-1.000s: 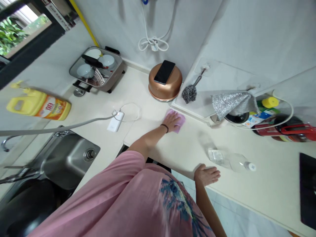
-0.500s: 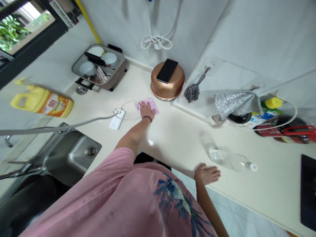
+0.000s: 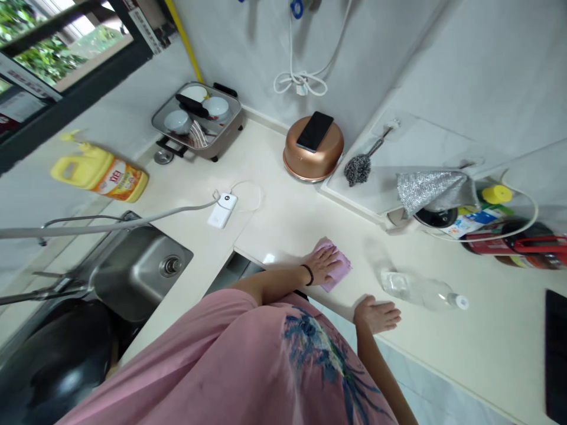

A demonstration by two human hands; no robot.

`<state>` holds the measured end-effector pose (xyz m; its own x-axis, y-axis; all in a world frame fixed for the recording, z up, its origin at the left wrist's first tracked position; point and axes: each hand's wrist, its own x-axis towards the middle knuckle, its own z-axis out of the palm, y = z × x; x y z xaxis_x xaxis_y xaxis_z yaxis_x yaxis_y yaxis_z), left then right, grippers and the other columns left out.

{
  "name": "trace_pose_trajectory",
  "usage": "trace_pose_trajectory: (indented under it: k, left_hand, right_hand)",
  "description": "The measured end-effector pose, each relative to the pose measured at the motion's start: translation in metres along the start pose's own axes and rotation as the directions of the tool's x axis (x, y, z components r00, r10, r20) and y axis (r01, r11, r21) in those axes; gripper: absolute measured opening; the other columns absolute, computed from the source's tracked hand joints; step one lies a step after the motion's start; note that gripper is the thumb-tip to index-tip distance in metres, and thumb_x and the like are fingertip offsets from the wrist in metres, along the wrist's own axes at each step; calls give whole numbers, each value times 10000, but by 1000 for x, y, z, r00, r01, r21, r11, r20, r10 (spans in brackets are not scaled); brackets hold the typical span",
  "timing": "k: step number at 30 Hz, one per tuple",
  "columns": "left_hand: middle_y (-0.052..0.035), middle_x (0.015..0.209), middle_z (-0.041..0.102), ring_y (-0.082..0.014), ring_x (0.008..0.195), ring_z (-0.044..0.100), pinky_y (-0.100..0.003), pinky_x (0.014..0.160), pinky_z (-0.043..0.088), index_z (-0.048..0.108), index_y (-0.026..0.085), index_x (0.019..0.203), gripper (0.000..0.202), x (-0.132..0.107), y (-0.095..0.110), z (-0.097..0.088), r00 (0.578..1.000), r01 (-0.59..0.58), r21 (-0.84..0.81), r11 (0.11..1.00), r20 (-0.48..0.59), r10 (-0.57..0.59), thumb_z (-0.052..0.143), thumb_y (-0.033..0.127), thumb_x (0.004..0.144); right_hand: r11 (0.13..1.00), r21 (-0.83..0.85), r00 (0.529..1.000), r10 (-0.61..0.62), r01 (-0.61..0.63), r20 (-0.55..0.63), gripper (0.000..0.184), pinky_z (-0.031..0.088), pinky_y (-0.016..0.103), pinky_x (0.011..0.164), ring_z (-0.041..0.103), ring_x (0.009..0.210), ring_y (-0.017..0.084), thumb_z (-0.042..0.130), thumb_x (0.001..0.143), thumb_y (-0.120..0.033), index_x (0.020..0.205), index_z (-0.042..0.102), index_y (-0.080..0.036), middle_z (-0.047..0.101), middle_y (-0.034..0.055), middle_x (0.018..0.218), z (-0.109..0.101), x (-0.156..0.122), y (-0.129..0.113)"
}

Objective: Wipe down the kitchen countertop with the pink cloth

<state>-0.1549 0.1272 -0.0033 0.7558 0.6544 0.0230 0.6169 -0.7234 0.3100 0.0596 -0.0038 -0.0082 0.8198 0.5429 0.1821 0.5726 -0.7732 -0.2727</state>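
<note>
Left hand lies flat on rumpled cloth.

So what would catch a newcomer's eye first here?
Probably the copper-coloured pot near the back wall, with a dark phone lying on top. Next, the bright yellow jug on the left, near the sink, and the left hand spread on a pink cloth near the counter's front edge.

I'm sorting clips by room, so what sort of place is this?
Most likely a kitchen: there's a metal sink, a wok beside it, and bowls in a pan.
</note>
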Motion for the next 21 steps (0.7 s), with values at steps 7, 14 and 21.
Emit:
trace_pose_trajectory:
  k: [7,14,21]
  left_hand:
    - [-162,1776,177,-370,1648,65,-582,1315,69,387,172,1662,760,-60,-128,-56,897,442,-1,897,-12,-442,529,509,997]
    - [-192,1776,145,-426,1629,132,-652,1291,96,351,155,1676,772,-159,-211,-98,665,747,26,665,-4,-747,467,532,1012]
    - [-207,1778,92,-435,1636,22,-652,1291,73,328,109,1678,783,-162,-160,-82,632,774,52,631,-11,-775,454,503,1013]
  right_hand:
    - [1000,16,1000,4,-4,-25,734,305,820,1149,334,1527,507,393,961,-440,1587,386,-57,383,358,1611,3,-1,0]
    - [1000,0,999,-4,4,-34,724,294,787,1185,352,1525,493,399,964,-442,1582,391,-64,384,347,1617,8,0,5]
    - [999,30,999,16,-17,43,777,232,783,1213,273,1558,505,364,966,-475,1604,338,-33,317,347,1652,1,0,1]
